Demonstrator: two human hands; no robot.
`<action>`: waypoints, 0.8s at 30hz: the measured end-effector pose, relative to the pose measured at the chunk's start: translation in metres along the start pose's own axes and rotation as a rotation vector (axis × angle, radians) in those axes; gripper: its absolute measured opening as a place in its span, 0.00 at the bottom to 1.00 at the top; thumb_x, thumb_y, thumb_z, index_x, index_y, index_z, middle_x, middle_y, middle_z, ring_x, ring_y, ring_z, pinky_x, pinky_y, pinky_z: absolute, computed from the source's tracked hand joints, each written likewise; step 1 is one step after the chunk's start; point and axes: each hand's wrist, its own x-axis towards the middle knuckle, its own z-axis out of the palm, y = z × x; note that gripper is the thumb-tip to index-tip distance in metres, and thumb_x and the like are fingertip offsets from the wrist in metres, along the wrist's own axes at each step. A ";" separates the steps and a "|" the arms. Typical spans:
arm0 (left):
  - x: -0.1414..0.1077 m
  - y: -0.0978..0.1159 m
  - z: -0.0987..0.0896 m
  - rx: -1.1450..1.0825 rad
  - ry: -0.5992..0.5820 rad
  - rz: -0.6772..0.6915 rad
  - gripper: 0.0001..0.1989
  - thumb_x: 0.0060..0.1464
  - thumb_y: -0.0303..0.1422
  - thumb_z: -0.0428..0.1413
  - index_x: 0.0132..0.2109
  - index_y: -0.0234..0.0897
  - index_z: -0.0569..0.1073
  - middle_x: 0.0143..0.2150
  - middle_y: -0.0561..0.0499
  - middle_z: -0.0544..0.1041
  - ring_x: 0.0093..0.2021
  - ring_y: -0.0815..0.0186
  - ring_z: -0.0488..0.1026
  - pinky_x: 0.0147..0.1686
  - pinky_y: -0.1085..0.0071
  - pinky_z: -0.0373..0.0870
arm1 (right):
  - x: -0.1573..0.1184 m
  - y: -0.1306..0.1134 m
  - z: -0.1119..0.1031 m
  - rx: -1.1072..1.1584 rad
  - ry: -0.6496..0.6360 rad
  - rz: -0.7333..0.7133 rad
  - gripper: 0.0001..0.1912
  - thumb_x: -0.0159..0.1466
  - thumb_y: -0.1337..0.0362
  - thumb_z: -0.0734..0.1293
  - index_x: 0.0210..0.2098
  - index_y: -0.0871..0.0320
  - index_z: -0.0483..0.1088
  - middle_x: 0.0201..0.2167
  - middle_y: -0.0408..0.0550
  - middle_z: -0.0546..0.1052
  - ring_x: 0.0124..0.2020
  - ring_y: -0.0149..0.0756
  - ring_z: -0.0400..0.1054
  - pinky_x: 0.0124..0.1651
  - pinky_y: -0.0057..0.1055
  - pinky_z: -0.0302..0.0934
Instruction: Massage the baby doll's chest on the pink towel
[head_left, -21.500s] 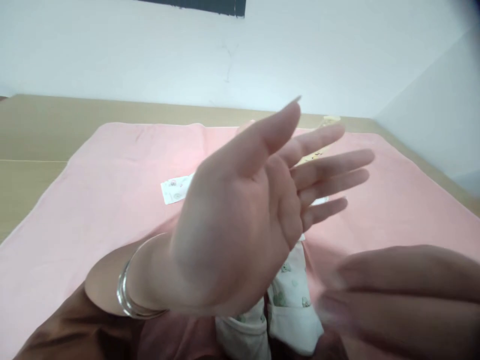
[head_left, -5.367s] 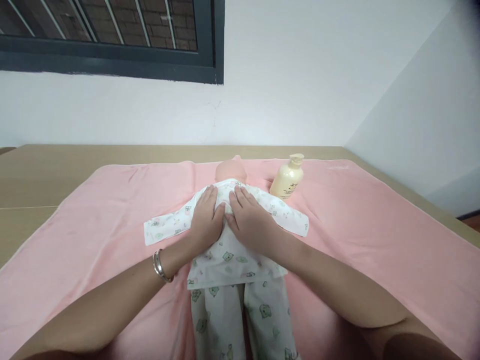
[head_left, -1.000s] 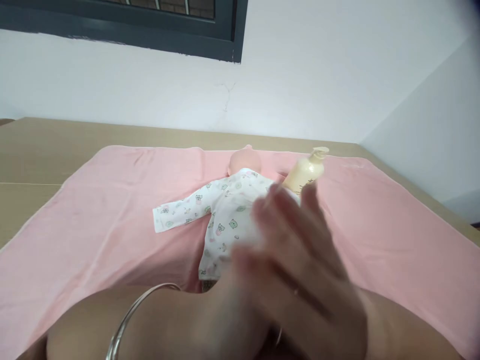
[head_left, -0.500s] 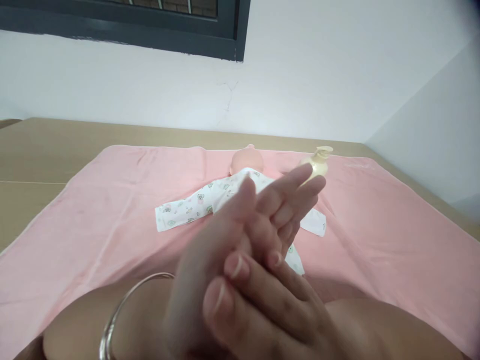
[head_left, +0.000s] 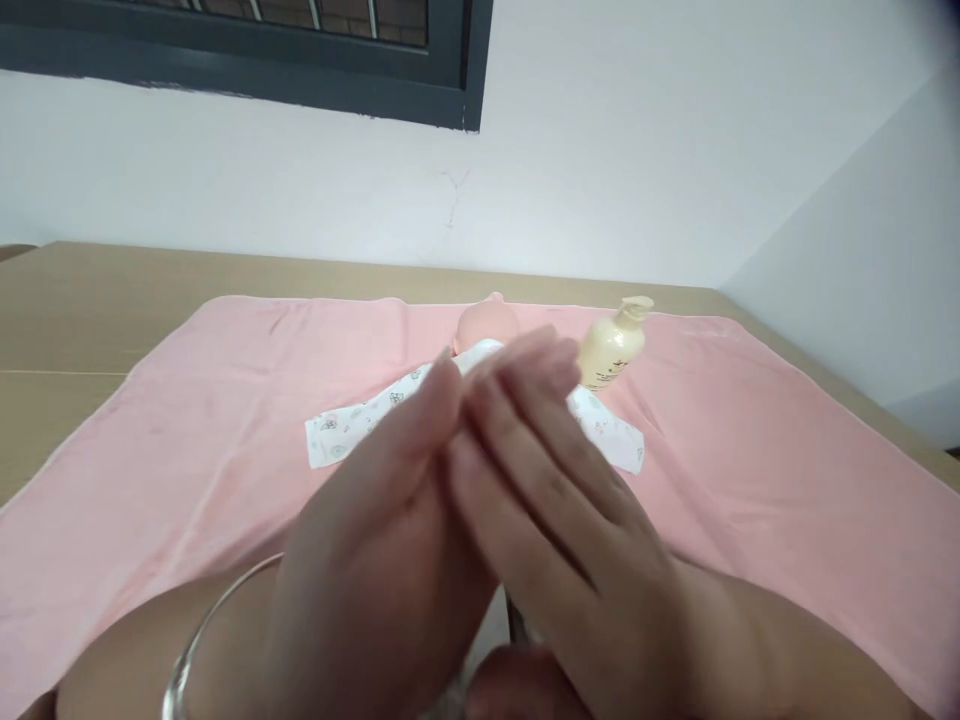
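Note:
My left hand (head_left: 382, 560), with a silver bangle (head_left: 196, 630) on its wrist, is raised with its fingers stretched out. Against its palm and fingers lie the extended fingers of my right hand (head_left: 562, 530); both hands are slightly blurred and no object shows between them. Behind them a doll's head (head_left: 487, 325) rises above a white printed baby garment (head_left: 349, 432), whose middle is hidden by my hands. A cream pump bottle (head_left: 611, 350) stands tilted-looking just beyond my fingertips, to the right of the head.
A pink blanket (head_left: 180, 450) covers most of the tan tabletop (head_left: 90, 300). Behind the table is a white wall (head_left: 600, 150) with a dark window frame (head_left: 300, 85) at upper left.
My right hand's fingers have slid up along the left palm towards its fingertips, and the left hand has turned more upright. More of the pump bottle now shows.

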 end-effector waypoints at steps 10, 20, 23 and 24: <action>0.080 -0.119 0.022 0.048 0.264 -0.095 0.24 0.59 0.39 0.48 0.62 0.39 0.64 0.67 0.44 0.65 0.67 0.55 0.61 0.66 0.53 0.62 | -0.012 0.074 0.061 0.167 -0.008 0.498 0.19 0.68 0.64 0.58 0.54 0.56 0.72 0.55 0.54 0.76 0.57 0.45 0.71 0.57 0.48 0.69; 0.068 -0.142 0.034 0.667 0.146 0.012 0.28 0.64 0.35 0.40 0.67 0.29 0.57 0.72 0.36 0.54 0.74 0.47 0.44 0.70 0.40 0.43 | -0.019 0.100 0.094 0.188 -0.283 0.666 0.28 0.69 0.60 0.53 0.67 0.64 0.58 0.70 0.59 0.55 0.73 0.48 0.43 0.72 0.57 0.42; 0.072 -0.141 0.028 0.676 0.102 0.055 0.27 0.64 0.34 0.40 0.68 0.31 0.58 0.72 0.39 0.55 0.74 0.51 0.44 0.70 0.44 0.46 | -0.020 0.096 0.094 0.132 -0.302 0.658 0.29 0.70 0.61 0.51 0.67 0.63 0.57 0.70 0.59 0.55 0.73 0.49 0.42 0.72 0.58 0.42; 0.073 -0.141 0.027 0.672 0.096 0.070 0.27 0.64 0.34 0.40 0.67 0.32 0.58 0.72 0.40 0.55 0.74 0.53 0.45 0.71 0.45 0.46 | -0.020 0.093 0.095 0.109 -0.307 0.649 0.28 0.70 0.61 0.50 0.67 0.64 0.57 0.70 0.59 0.55 0.73 0.50 0.43 0.71 0.59 0.42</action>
